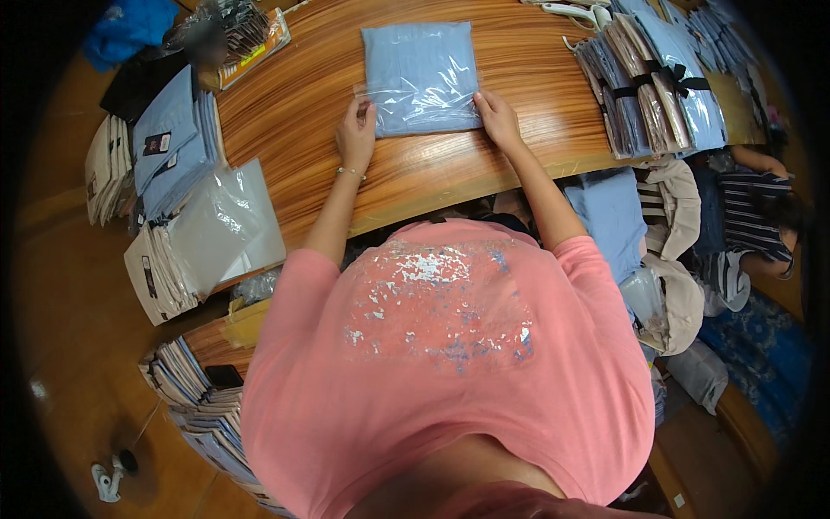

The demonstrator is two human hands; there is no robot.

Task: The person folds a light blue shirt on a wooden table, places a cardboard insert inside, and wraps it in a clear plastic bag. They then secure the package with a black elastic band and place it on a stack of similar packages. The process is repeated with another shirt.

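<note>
A folded light-blue garment in a clear plastic bag (421, 76) lies flat on the wooden table, in front of me. My left hand (355, 137) is closed on the bag's lower left edge, its thumb and fingers pinching the clear film. At the right edge, my right hand (499, 119) grips the bag between thumb and fingers. The plastic is shiny and slightly wrinkled, with glare over its lower half. Both forearms reach across the near edge of the table.
Bagged garments tied with black ribbon (661, 85) stand at the right. Folded blue garments (177, 143) and clear plastic bags (226, 212) lie at the left edge. A white handled tool (577, 12) is at the far right. Another person in stripes (754, 212) is at the right.
</note>
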